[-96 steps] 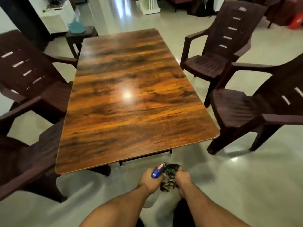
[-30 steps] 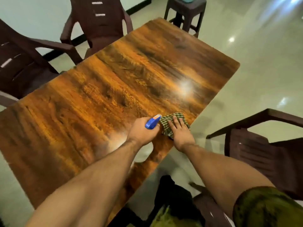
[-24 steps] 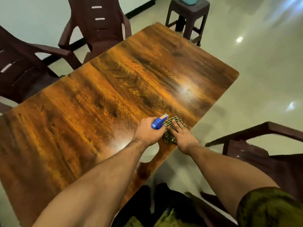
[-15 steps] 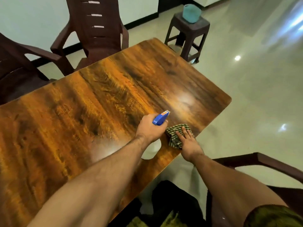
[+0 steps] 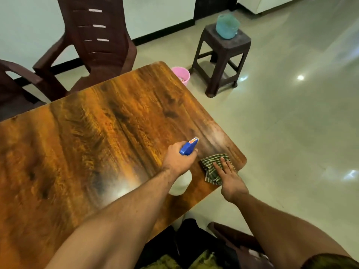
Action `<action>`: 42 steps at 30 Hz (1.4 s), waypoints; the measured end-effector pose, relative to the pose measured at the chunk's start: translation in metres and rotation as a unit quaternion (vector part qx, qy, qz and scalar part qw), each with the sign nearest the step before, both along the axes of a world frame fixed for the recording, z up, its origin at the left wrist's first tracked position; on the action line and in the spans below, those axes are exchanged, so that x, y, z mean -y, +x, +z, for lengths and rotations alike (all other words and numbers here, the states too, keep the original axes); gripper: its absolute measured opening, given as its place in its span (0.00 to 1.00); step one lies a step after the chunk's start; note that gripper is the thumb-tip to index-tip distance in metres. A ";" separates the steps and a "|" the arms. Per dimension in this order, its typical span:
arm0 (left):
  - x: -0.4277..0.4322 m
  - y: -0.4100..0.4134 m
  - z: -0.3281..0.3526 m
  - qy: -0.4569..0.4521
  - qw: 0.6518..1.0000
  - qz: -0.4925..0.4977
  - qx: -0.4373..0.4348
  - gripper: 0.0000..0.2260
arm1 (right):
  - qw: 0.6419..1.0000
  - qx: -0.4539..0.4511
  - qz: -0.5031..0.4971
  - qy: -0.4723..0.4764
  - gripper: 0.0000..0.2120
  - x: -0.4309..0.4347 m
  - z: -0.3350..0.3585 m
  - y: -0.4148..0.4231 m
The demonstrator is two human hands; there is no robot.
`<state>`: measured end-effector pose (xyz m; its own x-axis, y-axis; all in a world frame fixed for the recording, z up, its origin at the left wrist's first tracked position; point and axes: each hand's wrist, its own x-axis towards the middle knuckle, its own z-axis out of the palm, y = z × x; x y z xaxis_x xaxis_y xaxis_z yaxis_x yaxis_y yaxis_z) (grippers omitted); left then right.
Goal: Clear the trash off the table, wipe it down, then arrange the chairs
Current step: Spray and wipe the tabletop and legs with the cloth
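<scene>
Pale glossy floor (image 5: 291,133) all round. Wood-grain surface (image 5: 87,142) fills the left. Dark plastic chairs (image 5: 101,45) stand back on the far side, not yet arranged. Stool (image 5: 223,53) and pink bin (image 5: 181,74) sit past the far corner.

- Left hand (image 5: 177,160) grips the spray bottle (image 5: 187,148) at its neck, nozzle towards the right-hand corner.
- Right hand (image 5: 229,177) lies flat, fingers straight, pressing the checked cloth (image 5: 210,162) onto that corner.

Wiping step, by the look. Next probably: sweep the cloth across the rest under even pressure.
</scene>
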<state>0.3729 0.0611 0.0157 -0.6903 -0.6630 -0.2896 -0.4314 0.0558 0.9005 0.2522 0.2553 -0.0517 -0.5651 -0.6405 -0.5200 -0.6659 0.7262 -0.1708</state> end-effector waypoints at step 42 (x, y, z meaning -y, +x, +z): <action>0.048 -0.401 -0.103 0.054 0.873 0.485 0.020 0.08 | 0.944 0.226 0.241 0.020 0.17 0.296 -0.016 -0.429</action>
<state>-0.0281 0.0128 -0.0870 0.1918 -0.8976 -0.3968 -0.2602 -0.4364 0.8613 -0.1771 -0.0411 -0.0682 0.0725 -0.7411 -0.6674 -0.7867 0.3688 -0.4951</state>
